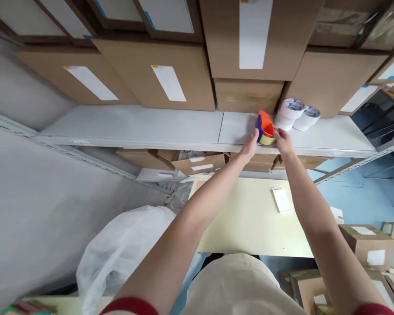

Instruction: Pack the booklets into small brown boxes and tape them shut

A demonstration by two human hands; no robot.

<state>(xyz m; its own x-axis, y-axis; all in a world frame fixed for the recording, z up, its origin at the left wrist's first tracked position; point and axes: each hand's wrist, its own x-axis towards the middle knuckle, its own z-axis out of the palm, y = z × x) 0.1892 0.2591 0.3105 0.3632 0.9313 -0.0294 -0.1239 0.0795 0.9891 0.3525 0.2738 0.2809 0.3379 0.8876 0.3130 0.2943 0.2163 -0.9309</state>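
Note:
A tape dispenser (265,124), orange and blue with a roll of pale yellow tape low on it, is at the front of the grey shelf (144,124). My left hand (251,145) grips its blue left side, the thumb along the edge. On the opposite side my right hand (283,142) is closed with its fingertips at the tape roll; the exact grip is partly hidden. Just behind the right hand stand white tape rolls (293,108), some stacked, with another white roll (307,118) beside them.
Cardboard boxes (180,78) with white labels line the back of the shelf. Below is a pale yellow table (249,214) bearing a white card (281,200). A translucent plastic bag (128,249) bulges at lower left. More cartons (367,247) are piled at lower right.

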